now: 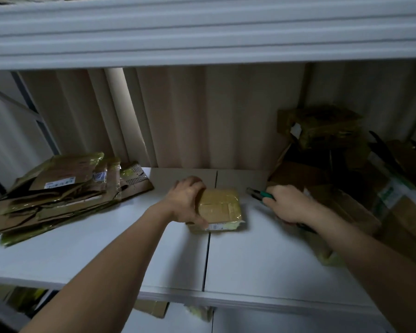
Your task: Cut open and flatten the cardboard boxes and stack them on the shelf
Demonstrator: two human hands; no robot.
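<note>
On the white shelf [262, 260], far to the left, lies a loose stack of flattened boxes [58, 191], brown cardboard with yellow-green tape and white labels, its edges ragged and fanned out toward the front. The stack reaches back almost to the ribbed beige wall [190, 116] behind the shelf.

Near the middle of the shelf sits a small box [222, 207], still whole and wrapped in glossy clear tape, with a white label along its front edge. It rests across the seam between two shelf boards. The left hand [186, 203] grips this box from its left side: the fingers curl over the far top edge and the thumb presses against the near corner by the label.

Just to the right of the box, apart from it, the right hand [289, 205] is wrapped around a cutter [259, 194] with a green handle. The tool's dark tip points left toward the box and does not touch it. The fingers are closed round the handle, and the back of the hand faces the camera.

Farther right, a dim heap of uncut boxes [346, 169] fills the corner of the shelf, some open-flapped, some taped, one with green printing on a white side. Details there are lost in shadow.

Overhead, the pale grooved front of an upper shelf [202, 32] spans the whole width.
</note>
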